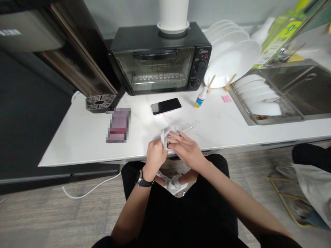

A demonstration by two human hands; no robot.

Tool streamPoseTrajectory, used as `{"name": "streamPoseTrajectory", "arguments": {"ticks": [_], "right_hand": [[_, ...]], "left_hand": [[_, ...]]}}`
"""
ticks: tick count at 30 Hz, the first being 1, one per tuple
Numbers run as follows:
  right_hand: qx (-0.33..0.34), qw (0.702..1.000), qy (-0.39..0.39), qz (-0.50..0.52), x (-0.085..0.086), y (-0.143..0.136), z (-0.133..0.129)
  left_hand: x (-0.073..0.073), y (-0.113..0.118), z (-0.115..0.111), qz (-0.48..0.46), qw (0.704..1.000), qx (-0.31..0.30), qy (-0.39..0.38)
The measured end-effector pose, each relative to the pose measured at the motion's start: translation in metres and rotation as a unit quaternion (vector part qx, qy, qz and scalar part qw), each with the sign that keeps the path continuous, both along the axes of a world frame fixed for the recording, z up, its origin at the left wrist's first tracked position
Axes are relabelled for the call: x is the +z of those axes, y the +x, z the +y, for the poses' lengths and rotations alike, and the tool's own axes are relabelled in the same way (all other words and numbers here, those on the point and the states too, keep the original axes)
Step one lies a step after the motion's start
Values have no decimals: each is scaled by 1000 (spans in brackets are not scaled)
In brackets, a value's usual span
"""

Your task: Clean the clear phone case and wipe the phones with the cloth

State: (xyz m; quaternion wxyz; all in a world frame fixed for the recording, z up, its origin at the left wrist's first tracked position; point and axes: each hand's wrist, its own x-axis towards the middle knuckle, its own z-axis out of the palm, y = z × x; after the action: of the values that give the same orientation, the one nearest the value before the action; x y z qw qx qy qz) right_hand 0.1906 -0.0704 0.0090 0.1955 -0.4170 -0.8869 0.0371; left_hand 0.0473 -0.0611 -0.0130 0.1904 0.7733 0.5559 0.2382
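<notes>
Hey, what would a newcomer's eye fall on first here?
Probably the boxy black toaster oven with a glass door, at the back of the white countertop. Near the countertop's front edge, the left hand grips a crumpled pale-grey cloth that the right hand also touches.

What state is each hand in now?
Left hand: closed, holding the pale cloth.
Right hand: fingers on the same cloth; whether they grip it cannot be told.

And there's "Midea", top of the far black oven's (159, 59) right-hand panel (199, 70)! Small bottle's (200, 97) label: too blurred.
</notes>
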Motion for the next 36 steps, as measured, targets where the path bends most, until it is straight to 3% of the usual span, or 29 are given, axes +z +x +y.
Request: {"name": "streamPoseTrajectory", "arguments": {"ticks": [3, 8, 10, 12, 15, 18, 20, 23, 25, 27, 30, 32, 34, 36], "right_hand": [[13, 1000, 4, -22, -1, 1, 0], [-141, 989, 21, 28, -4, 42, 17], [-174, 984, 19, 24, -5, 44, 17], [-154, 988, 9, 0, -8, 31, 10], [-65, 997, 3, -29, -11, 3, -4], [-16, 999, 1, -31, -12, 1, -4], [-51, 999, 3, -17, -12, 17, 5], [-154, 988, 18, 13, -11, 42, 18], [-182, 983, 23, 16, -8, 41, 18], [-157, 987, 21, 6, -6, 25, 9], [-60, 998, 17, -10, -7, -4, -6], [-18, 1000, 23, -7, -11, -8, -8], [-35, 999, 36, 11, -16, 5, -1], [-105, 993, 48, 31, -19, 26, 10]], "left_hand": [[-2, -3, 0, -3, 1000, -1, 5], [13, 4, -3, -91, 995, -30, -3], [14, 5, -3, -96, 995, -31, -4], [10, 4, -2, -80, 996, -26, 0], [0, -1, -1, -18, 1000, -5, 5], [-2, -4, -2, 11, 1000, -1, 4], [3, -2, -3, -21, 1000, -21, 3], [12, 4, -3, -74, 997, -37, 2], [13, 6, -3, -80, 996, -37, 4], [8, 5, -2, -63, 997, -32, 10], [-6, -1, 0, -8, 1000, -11, 18], [-11, -4, 1, 6, 1000, -3, 23], [-10, -2, 2, -28, 999, -12, 28], [-5, 2, 1, -76, 996, -30, 30]]}}
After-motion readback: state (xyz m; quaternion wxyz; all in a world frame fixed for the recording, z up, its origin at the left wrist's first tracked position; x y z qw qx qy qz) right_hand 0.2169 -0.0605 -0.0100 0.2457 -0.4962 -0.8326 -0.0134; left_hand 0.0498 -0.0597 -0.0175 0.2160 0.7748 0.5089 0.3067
